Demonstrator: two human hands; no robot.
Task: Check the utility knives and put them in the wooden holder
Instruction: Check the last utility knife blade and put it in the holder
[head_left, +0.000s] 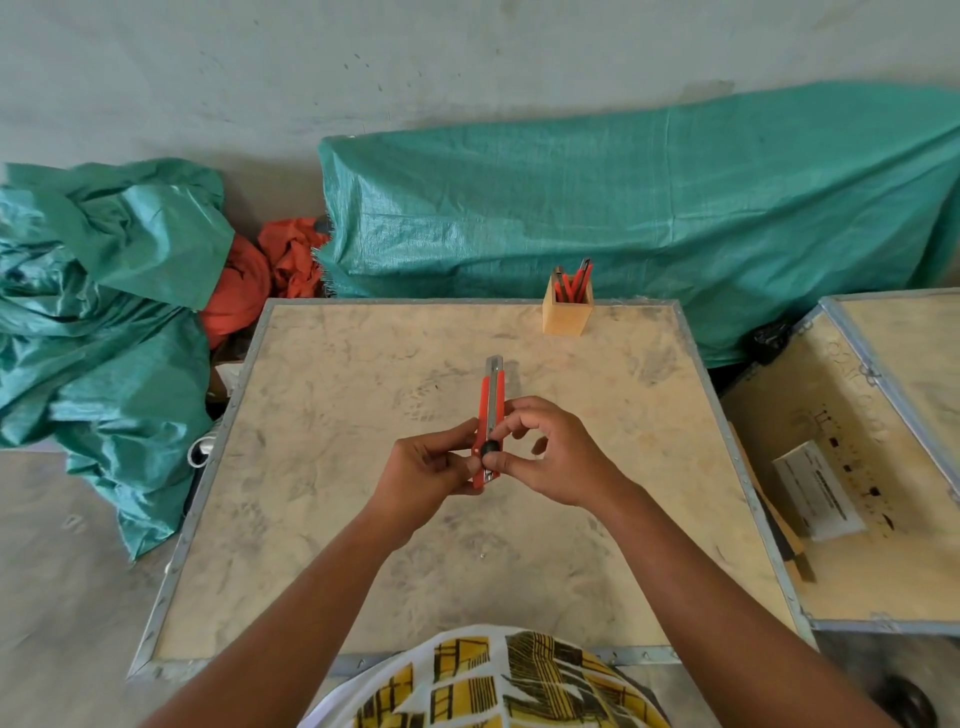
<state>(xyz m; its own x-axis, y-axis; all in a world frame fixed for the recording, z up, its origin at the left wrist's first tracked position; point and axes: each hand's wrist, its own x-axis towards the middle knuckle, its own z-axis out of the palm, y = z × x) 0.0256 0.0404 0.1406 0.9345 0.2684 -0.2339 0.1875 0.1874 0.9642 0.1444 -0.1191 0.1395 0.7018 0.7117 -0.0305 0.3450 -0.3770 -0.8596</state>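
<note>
You are mid-check: your left hand (426, 467) grips the red utility knife (490, 421) above the surface (363, 519), tip toward 12 o'clock, while your right hand (545, 452) pinches its black lock knob (490, 448). Next, likely carry it to the wooden holder (567, 312) at 1 o'clock.

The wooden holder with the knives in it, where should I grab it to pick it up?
Grab the wooden holder low on its flat side walls, reaching from the near side. It stands upright at the table's far edge, and utility knives stick out the top, so keep your fingers away from the opening.
</note>
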